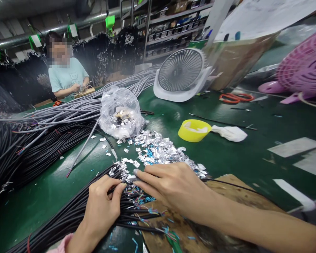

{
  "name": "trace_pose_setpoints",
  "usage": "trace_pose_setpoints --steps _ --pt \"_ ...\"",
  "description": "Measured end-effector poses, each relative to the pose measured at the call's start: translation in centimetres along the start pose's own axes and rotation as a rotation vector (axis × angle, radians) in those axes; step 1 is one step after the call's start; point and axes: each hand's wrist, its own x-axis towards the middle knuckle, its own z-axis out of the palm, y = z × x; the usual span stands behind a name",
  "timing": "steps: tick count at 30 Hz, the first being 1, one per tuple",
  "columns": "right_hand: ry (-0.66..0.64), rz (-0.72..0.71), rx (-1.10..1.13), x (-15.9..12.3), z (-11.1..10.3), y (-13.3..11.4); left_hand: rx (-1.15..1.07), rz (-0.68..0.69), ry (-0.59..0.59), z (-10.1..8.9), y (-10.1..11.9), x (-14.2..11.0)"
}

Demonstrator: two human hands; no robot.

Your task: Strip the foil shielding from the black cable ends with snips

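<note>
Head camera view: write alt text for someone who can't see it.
The left hand pinches one of many black cables, the right hand close beside it, over a green table. Silver foil scraps lie just beyond, with a clear plastic bag, yellow ring, white fan and co-worker farther back.

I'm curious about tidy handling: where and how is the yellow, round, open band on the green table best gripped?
Probably pinch the left wall of the yellow, round, open band, coming from above and left: its open top faces upward, that rim shows bare, and a crumpled white piece lies at its right side.
</note>
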Motion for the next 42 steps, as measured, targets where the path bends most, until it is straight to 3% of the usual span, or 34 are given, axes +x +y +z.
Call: trace_pose_setpoints --steps 4,10,14,17,21,26,31,33,35,37,42 --pt "-0.094 0.076 0.122 -0.2 0.2 0.2 -0.028 0.091 0.016 -0.2 0.1 0.1" --pt "-0.374 0.257 0.386 0.1 -0.1 0.8 -0.037 0.219 0.033 -0.6 0.1 -0.1" --pt "-0.533 0.303 0.571 1.0 -1.0 1.2 -0.103 0.183 0.003 -0.7 -0.3 -0.7" --pt "-0.586 0.299 0.66 1.9 -1.7 1.4 -0.164 0.123 0.008 -0.8 -0.4 -1.0" --pt "-0.598 0.297 0.705 2.5 -2.2 1.4 -0.157 0.172 0.038 -1.1 -0.3 -0.7" --pt "-0.484 0.239 0.625 2.3 -1.9 0.5 -0.157 0.188 0.114 -1.3 -0.3 -0.6" --pt "-0.432 0.329 0.287 2.1 -1.1 0.7 -0.187 0.272 0.105 -2.2 0.2 -1.3" --pt "-0.354 0.362 0.248 2.2 -1.1 1.2 -0.199 0.293 0.113 -2.6 0.3 -1.6" --pt "-0.161 0.345 0.335 2.4 -1.4 1.4 -0.209 0.282 0.136 -2.8 0.3 -1.8" --pt "0.038 0.239 0.517 2.5 -1.7 1.2 -0.227 0.256 0.145 -2.9 0.1 -1.7" --pt "0.212 -0.113 0.838 2.6 -1.6 -0.4 -0.304 0.184 0.128 -2.8 -0.4 -1.5"
